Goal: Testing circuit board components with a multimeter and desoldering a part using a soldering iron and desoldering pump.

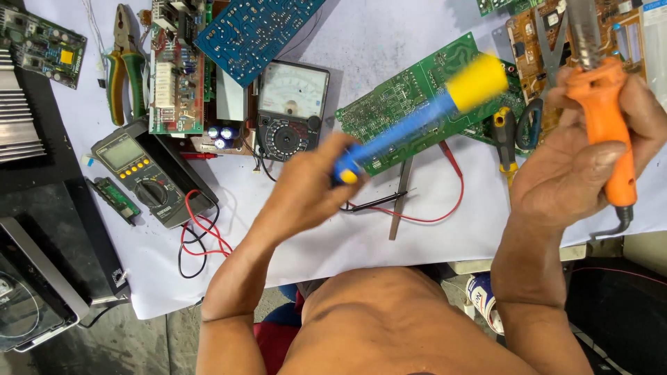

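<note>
- The left hand [306, 191] was closed round the dark-blue grip end of a blue-and-yellow desoldering pump [417, 118], fingers wrapped tight, thumb side toward the small yellow button at the near end.
- That pump hung in the air above the white sheet [389, 42], its long axis running from lower left up to upper right, the fat yellow cap leading away from the person and out over the green circuit board [410, 94]. It was blurred, so it seemed to be on the move.
- The right hand [583, 167] was clenched on the orange handle of a soldering iron [604, 104], held nearly upright: metal barrel pointing up and away toward the top edge, cord end hanging down by the heel of the palm. I'd judge it was kept high like that to hold the hot end off the bench and the boards.
- Beneath and between the hands lay a thin dark probe [379, 202] with a red lead [455, 191] looping round it, and a yellow-handled screwdriver [506, 142] just beside the green board.
- Farther left stood an analogue meter [292, 107], then a grey digital multimeter [142, 177], with green-handled pliers [125, 66] beyond.
</note>
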